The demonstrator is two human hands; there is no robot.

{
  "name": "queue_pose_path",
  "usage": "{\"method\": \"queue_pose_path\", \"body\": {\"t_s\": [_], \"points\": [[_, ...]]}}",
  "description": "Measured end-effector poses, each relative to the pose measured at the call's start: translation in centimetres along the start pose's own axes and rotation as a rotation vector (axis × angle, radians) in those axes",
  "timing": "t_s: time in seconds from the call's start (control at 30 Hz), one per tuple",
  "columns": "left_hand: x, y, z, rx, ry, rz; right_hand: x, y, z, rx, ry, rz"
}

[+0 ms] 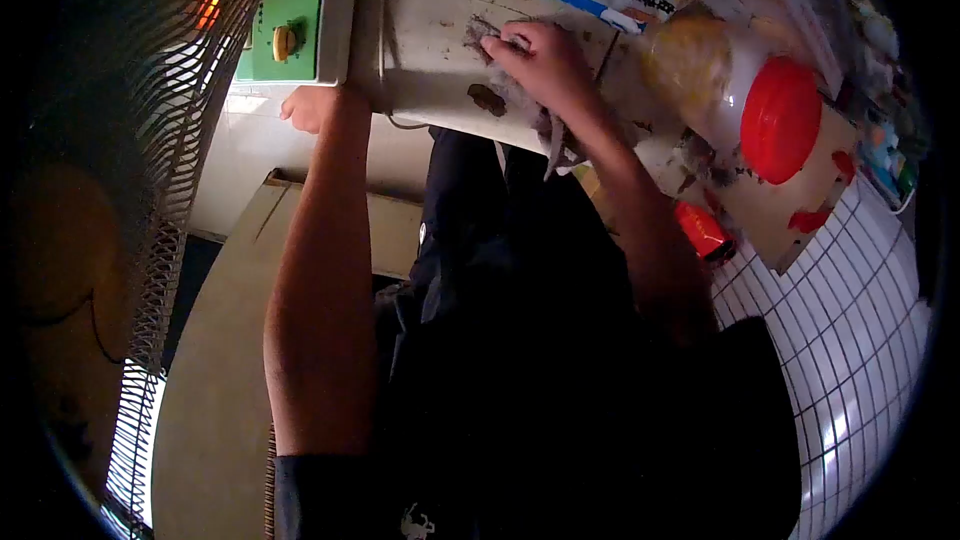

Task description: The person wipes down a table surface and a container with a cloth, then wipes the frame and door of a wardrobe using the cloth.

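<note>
Trailing a grey rag [555, 140] off the near edge of a grimy pale top [430, 75], probably from holding one end. Reaching straight out with the left arm [325, 290], turning the left hand [312, 109] outward at the near side of the green-panelled appliance [318, 10], maybe bracing; tbh not managing to tell that grip. Angling the right forearm [608, 145] inward, pinching the bunched cloth between thumb and fingers of the right hand [545, 62], likely for control, just left of the red-lidded jar [735, 85].
</note>
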State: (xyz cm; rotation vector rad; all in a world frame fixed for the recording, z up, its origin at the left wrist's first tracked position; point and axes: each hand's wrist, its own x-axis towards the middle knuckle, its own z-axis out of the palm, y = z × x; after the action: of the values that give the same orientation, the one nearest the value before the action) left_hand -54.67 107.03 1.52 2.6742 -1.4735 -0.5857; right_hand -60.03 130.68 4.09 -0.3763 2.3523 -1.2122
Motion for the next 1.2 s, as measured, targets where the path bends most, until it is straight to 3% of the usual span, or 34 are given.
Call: {"method": "queue_pose_path", "body": {"t_s": [0.13,0.23,0.3,0.33,0.43,0.57,0.6,0.67,0.77,0.8,0.87,0.93,1.0,1.07,1.13,1.2], "points": [[2.5,-1.5,2.1,-0.115,0.113,0.044,2.3,-1.9,2.5,-0.014,0.062,-0.06],[0.6,-0.6,0.3,-0.195,-0.043,-0.11,1.5,-0.7,1.9,0.059,0.033,-0.064],[0.4,-1.0,0.6,0.109,0.084,0.202,0.2,0.0,1.1,0.066,0.059,-0.026],[0.4,-0.5,0.5,0.106,0.085,0.2,0.3,-0.6,0.9,-0.006,0.03,-0.015],[-0.3,0.0,-0.4,-0.141,-0.016,-0.096,2.9,-2.3,3.7,0.037,0.14,-0.064],[0.3,-0.5,0.3,-0.279,-0.05,-0.096,-1.5,1.4,0.4,-0.017,0.057,-0.061],[1.0,-0.9,1.1,-0.148,-0.008,0.002,-3.0,1.8,-0.9,-0.017,0.062,-0.054],[1.1,-1.1,1.4,-0.022,0.032,0.092,-4.9,2.4,-2.7,-0.022,-0.058,0.202],[1.0,-1.3,0.9,-0.127,0.013,-0.008,-3.7,0.5,-1.7,0.015,-0.026,0.162],[1.5,-1.1,0.8,-0.255,-0.017,-0.086,-2.8,0.7,-0.2,0.006,0.041,0.052],[1.4,-1.4,1.4,0.088,0.009,0.139,-0.6,-0.9,2.1,-0.029,0.034,-0.012],[1.4,-1.8,1.3,0.126,0.025,0.195,-0.9,-1.2,2.0,-0.056,0.023,-0.064],[1.4,-1.9,1.2,0.166,0.038,0.257,-3.2,-0.6,0.3,-0.104,0.017,0.001],[1.0,-1.5,0.9,0.09,0.038,0.169,-6.7,2.2,-2.0,0.04,-0.029,0.056],[0.8,-1.2,0.6,0.009,0.038,0.075,-9.4,0.9,-5.7,-0.019,-0.202,0.416],[0.8,-0.9,0.4,-0.034,0.03,0.039,-11.2,1.8,-6.0,-0.098,-0.145,0.358]]}}
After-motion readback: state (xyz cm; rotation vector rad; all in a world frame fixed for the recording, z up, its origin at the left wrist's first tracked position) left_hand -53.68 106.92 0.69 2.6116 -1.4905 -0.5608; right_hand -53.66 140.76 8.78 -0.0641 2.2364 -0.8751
